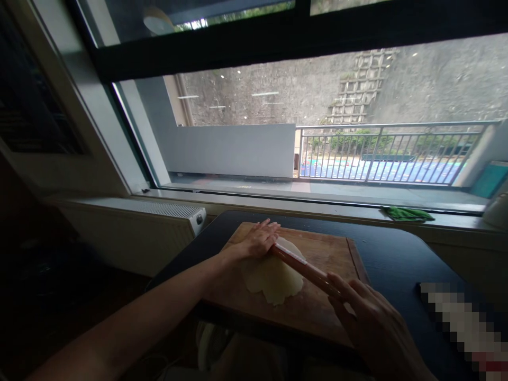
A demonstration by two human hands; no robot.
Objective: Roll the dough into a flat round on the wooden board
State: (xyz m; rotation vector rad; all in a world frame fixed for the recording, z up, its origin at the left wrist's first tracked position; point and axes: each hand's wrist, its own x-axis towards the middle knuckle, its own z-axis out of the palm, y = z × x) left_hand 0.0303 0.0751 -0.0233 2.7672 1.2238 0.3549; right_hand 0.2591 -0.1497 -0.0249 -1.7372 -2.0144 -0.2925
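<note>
A pale, flattened sheet of dough [273,283] with an uneven edge lies on a wooden board [325,246]. Slanting across it is a reddish-brown rolling pin [313,274] with a pale strip along its top side. My left hand [260,241] rests over the pin's far end, palm down, fingers stretched out. Around the near end, at the board's right side, my right hand [363,309] has its fingers and thumb closed. The left hand covers the far tip of the pin and part of the dough.
The board sits on a dark table [400,254] with rounded corners. A pixelated item [460,317] lies at the table's right. Behind are a window sill with a green cloth [408,214] and a large window. A white radiator [135,227] stands at the left.
</note>
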